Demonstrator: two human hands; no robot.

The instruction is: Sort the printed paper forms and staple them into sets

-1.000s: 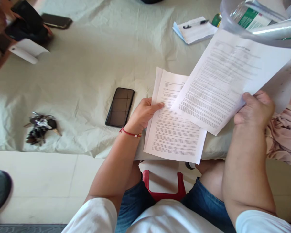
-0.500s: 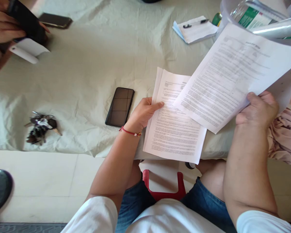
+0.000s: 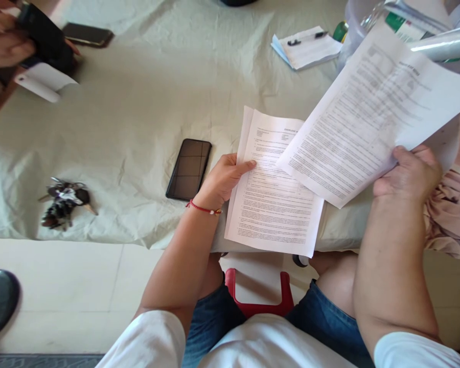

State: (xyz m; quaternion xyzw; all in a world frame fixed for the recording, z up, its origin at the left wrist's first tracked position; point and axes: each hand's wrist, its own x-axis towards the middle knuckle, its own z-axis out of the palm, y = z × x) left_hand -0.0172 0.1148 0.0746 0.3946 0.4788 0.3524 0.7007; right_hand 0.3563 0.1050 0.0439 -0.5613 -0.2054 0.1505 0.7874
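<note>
My left hand (image 3: 230, 176), with a red string bracelet at its wrist, pinches the left edge of a stack of printed sheets (image 3: 276, 209), thumb on top. The stack slightly overhangs the table's near edge. In my right hand (image 3: 408, 171) are more printed papers (image 3: 368, 117), held by their lower right part and tilted up. Their lower left corner overlaps the top right of the left stack. A further sheet (image 3: 442, 145) curls behind my right hand. Just left of my left hand lies a black phone (image 3: 189, 169), screen up.
Keys (image 3: 67, 202) lie on the cloth-covered table (image 3: 138, 102) at left. Another person's hand (image 3: 7, 43) holds a black object, near a second phone (image 3: 88, 35). A notepad with a pen (image 3: 308, 48) and a filled plastic tub (image 3: 352, 36) stand at the back right.
Both hands keep their papers. The left stack has shifted slightly left, and the right-hand papers have tilted a little more upright, uncovering a bit more of the left page's heading.
</note>
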